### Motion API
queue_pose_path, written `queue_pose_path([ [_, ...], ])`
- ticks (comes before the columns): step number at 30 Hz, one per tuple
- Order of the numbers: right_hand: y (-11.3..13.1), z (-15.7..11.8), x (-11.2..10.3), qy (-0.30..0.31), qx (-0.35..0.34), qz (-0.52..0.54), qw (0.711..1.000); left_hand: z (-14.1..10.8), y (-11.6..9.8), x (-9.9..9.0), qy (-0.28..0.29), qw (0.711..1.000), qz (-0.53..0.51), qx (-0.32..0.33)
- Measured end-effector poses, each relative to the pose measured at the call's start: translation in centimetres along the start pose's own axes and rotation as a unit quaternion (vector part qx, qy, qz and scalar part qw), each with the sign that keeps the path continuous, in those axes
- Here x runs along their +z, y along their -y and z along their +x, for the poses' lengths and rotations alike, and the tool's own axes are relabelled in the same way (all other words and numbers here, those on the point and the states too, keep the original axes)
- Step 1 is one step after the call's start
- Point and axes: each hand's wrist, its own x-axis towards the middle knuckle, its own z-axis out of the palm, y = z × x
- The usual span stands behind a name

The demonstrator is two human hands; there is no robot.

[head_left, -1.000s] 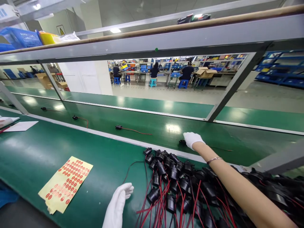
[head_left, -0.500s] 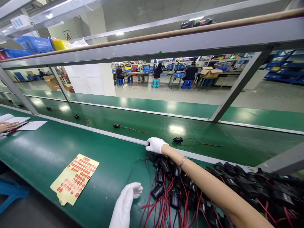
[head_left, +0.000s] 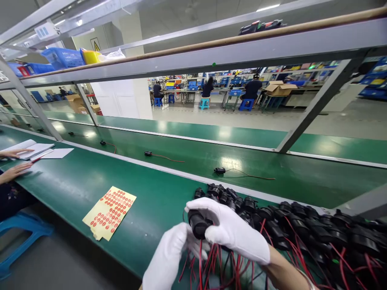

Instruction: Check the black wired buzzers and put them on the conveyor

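Both my hands wear white gloves and meet at the bottom middle of the view. My right hand (head_left: 232, 231) is closed around a black cylindrical socket (head_left: 198, 224) with red and black wires hanging from it. My left hand (head_left: 169, 257) touches the same socket from the left and below. Just behind and to the right lies a large pile of the same black sockets (head_left: 290, 229) with tangled red and black leads on the green bench (head_left: 75, 181).
A yellow sheet of red round stickers (head_left: 109, 211) lies left of my hands. On the green conveyor belt (head_left: 196, 155) behind, single sockets with leads (head_left: 219, 170) lie spaced apart. Another person's hands (head_left: 13, 172) and papers sit far left. A blue stool (head_left: 21, 229) stands below.
My right hand drew back from the belt's edge, took a socket from the pile and brought it near. My left hand rose to meet it. The view shifted left.
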Motion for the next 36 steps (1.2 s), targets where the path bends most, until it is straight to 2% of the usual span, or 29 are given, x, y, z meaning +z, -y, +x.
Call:
queue_pose_path([
  [3, -0.2, -0.8, 1.2, 0.051, 0.083, 0.113, 0.989, 0.2, 2.2, 0.8, 0.052, 0.988, -0.136, -0.046],
  [5, -0.4, -1.0, 1.4, 0.043, 0.085, 0.077, 0.992, 0.2, 3.0, 1.1, 0.058, 0.979, -0.186, -0.052],
  [7, -0.3, -1.3, 1.2, -0.002, 0.017, -0.07, 0.997, -0.1, 2.6, 1.2, 0.049, 0.98, -0.187, -0.049],
  [8, -0.3, -1.4, 1.0, -0.023, -0.038, -0.163, 0.986, -0.3, 2.0, 1.2, 0.05, 0.982, -0.176, -0.041],
  [10, -0.2, -1.9, 0.5, -0.037, -0.158, -0.312, 0.936, -0.6, 0.6, 1.1, 0.056, 0.988, -0.141, -0.009],
  [11, -0.2, -2.2, 0.2, -0.032, -0.204, -0.353, 0.913, -0.7, -0.1, 1.0, 0.065, 0.991, -0.118, 0.008],
  [13, -0.3, -2.8, -0.3, -0.028, -0.244, -0.381, 0.891, -0.8, -0.9, 0.8, 0.079, 0.994, -0.07, 0.027],
  [18, -1.1, -3.6, -1.6, -0.088, -0.172, -0.316, 0.929, -0.2, -0.5, 0.3, 0.043, 0.999, 0.018, 0.008],
  [22, -1.9, -3.4, -1.8, -0.1, -0.153, -0.295, 0.938, 0.2, -0.1, 0.3, 0.021, 0.997, 0.068, -0.005],
  [25, -1.9, -3.5, -1.5, -0.094, -0.144, -0.276, 0.946, 0.2, -0.2, 0.5, -0.008, 0.984, 0.168, 0.062],
  [29, -1.1, -3.8, -1.2, -0.069, -0.129, -0.216, 0.965, -0.1, -0.3, 1.0, -0.052, 0.94, 0.307, 0.143],
  [36, 0.3, -4.4, -0.5, -0.083, -0.119, -0.165, 0.976, 0.1, 0.6, 0.8, -0.025, 0.92, 0.341, 0.192],
])
